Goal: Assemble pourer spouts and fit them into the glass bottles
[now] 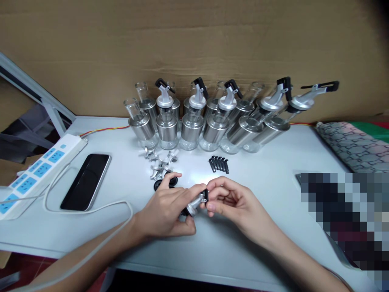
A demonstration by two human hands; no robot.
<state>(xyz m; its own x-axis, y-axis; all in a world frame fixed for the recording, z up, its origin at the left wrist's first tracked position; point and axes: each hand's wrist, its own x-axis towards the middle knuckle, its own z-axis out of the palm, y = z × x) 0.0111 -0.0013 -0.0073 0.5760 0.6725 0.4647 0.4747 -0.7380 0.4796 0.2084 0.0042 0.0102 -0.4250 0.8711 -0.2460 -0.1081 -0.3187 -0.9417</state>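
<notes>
My left hand (pixel 170 209) is closed around a silver metal pourer spout (pixel 196 204) just above the white table (pixel 127 170). My right hand (pixel 229 198) pinches a small black part (pixel 206 195) at the spout's tip. Both hands meet at the table's middle front. Behind them lie several loose silver spouts (pixel 159 160), black rubber rings (pixel 164 183) and a row of small black caps (pixel 219 163). Further back stand several glass and steel oil bottles (pixel 194 127); some carry fitted spouts with black flaps, others are bare-necked.
A black phone (pixel 86 181) lies at the left beside a white and blue power strip (pixel 36 170) with a looping white cable. Cardboard forms the back wall. Patterned fabric (pixel 349 146) lies at the right, above a blurred patch.
</notes>
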